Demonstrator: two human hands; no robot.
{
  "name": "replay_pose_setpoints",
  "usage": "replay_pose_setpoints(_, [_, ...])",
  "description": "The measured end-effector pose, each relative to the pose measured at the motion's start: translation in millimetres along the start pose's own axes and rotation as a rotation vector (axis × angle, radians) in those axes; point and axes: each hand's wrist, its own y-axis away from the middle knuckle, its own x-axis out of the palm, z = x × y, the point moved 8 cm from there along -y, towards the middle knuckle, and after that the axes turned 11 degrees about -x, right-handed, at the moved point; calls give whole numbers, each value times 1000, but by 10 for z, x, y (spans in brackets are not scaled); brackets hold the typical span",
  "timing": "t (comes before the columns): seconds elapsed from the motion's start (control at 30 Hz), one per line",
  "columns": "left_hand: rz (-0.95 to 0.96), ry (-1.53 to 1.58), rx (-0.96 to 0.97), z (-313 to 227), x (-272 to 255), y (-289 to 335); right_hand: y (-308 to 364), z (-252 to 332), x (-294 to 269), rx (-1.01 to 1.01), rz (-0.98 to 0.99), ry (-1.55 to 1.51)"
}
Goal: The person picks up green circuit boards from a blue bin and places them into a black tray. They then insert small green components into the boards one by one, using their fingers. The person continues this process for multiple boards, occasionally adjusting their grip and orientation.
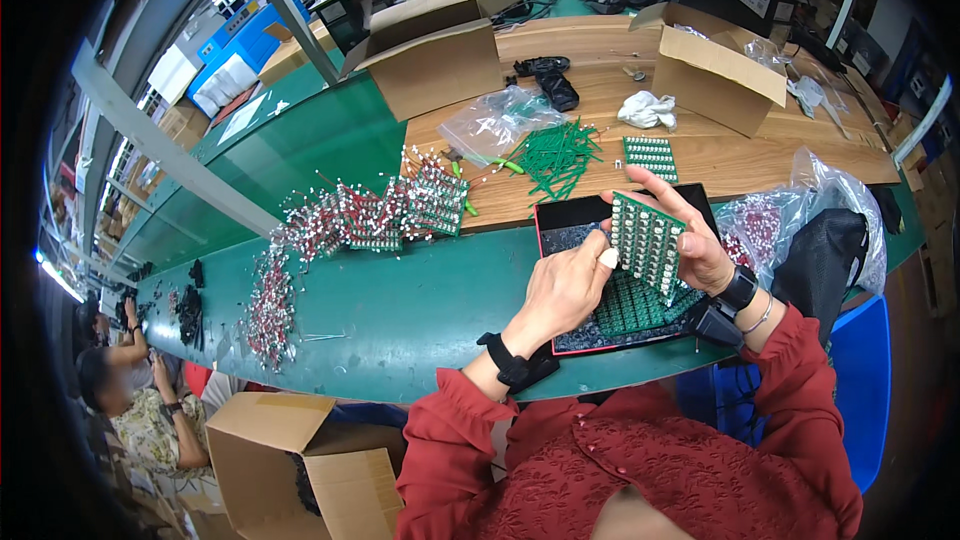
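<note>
Green circuit board held in both hands: matt laminate, rows of pale glossy plastic parts. Black tray beneath: dull foam look. Bench top: smooth green mat, slight sheen. Far counter: varnished wood grain. Boxes: matt brown cardboard. Bag at far counter: clear glossy plastic, crinkled.

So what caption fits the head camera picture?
Two hands, left and right, hold a green circuit board above a black tray.
</note>
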Motion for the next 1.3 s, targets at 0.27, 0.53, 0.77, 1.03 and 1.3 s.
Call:
replay_pose_setpoints(0.27, [-74,21,93,-53,-57,31,-19,26,-14,-11,-23,-36])
replay_pose_setpoints(0.53, [-30,25,48,-45,-25,13,-21,45,26,-25,-26,-62])
replay_pose_setpoints(0.77, [-80,149,62,-26,-97,47,-29,89,-69,-71,-114,15])
replay_pose_setpoints(1.03, [-12,52,87,-106,-28,39,-35,24,4,-43,-38,23])
replay_pose_setpoints(1.3, [-36,-7,107,-105,-7,35,-40,-19,6,-6,-57,96])
